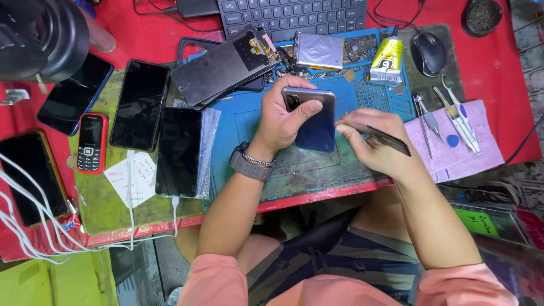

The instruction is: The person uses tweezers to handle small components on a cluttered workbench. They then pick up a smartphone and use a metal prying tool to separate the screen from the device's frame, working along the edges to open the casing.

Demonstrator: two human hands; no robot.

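Between both hands, over the blue mat [243, 127] on the red worktop [498, 73], sits a dark blue smartphone [314, 122], back side up, tilted. Left hand [283, 116] grasps it from the left, fingers wrapped over the top edge, thumb on the back. A grey wristwatch [249, 163] sits on that wrist. Right hand [374, 141] is clenched on a thin dark flat card-like tool [388, 140], its tip touching the phone's right edge.

Just beyond the left hand: a stack of dark phone back panels [224, 68], a silver battery [320, 51] and loose small parts. Beyond the right hand: a yellow glue tube [387, 59], a black mouse [429, 52], and a keyboard [289, 16] further off. Right of the right hand: a pink cloth [481, 150] carrying tweezers [426, 119], white-handled tools [460, 120] and a blue pick [453, 140].

Left of the left hand: a black phone on a clear bag [178, 150], another black phone [140, 105], a small red keypad phone [91, 143], a white paper note [133, 178], white cables [34, 232], more phones well apart at the far left.
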